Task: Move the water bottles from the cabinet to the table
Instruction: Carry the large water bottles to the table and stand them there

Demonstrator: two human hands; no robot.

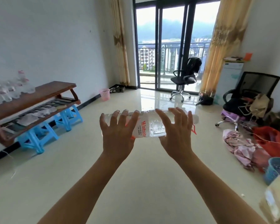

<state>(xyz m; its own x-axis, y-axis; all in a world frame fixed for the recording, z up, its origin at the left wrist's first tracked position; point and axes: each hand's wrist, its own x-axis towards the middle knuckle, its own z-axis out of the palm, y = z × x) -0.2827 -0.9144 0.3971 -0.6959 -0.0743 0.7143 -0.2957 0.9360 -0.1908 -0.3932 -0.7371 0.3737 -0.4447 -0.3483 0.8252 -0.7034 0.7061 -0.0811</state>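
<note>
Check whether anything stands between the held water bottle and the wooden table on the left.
Nothing visible does. The left hand and right hand grip the water bottle, and only open floor lies between it and the wooden table. Other bottles crowd the table's left end; its right end shows bare wood.

The white label (141, 129) on the clear water bottle (157, 125) carries the brand in bold red letters, of which "Wahah" can be read; the rest of the word does not show. Next to it run two lines of small red print, too blurred to read.
</note>
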